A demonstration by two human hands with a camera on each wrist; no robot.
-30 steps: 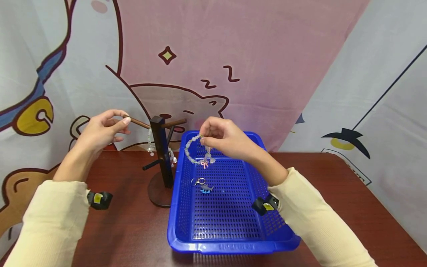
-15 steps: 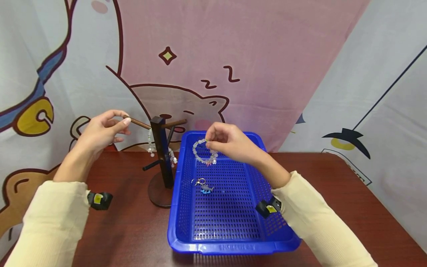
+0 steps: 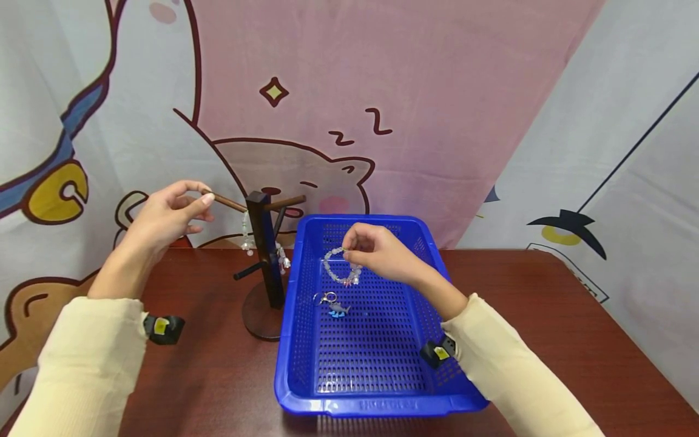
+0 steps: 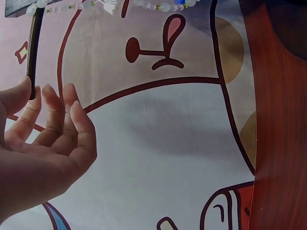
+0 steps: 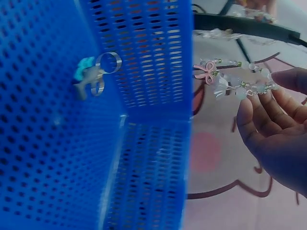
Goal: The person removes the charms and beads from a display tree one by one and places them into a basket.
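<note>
My left hand point(image 3: 166, 212) pinches the end of a brown peg point(image 3: 228, 202) on a dark wooden stand point(image 3: 267, 261); the other fingers are loosely bent. From my right hand's point(image 3: 379, 252) thumb and fingertips hangs a pale beaded bracelet point(image 3: 341, 281), over the far part of the blue basket point(image 3: 382, 405). A pink bow point(image 5: 206, 72) and a white flower-like charm point(image 5: 220, 87) dangle from it in the right wrist view. One beaded strand point(image 3: 246, 230) hangs at the left peg, and another point(image 3: 282, 258) behind the post. A shark keychain point(image 3: 338, 309) with metal rings lies in the basket.
The stand's round base point(image 3: 262, 328) is close to the basket's left side. A lower black peg point(image 3: 248, 270) juts left from the post. Behind the brown table point(image 3: 535, 340) hangs a cartoon-printed cloth point(image 3: 437, 121).
My right hand has moved away from the stand, to the right and lower over the basket, carrying the bracelet. The left hand stays on the peg.
</note>
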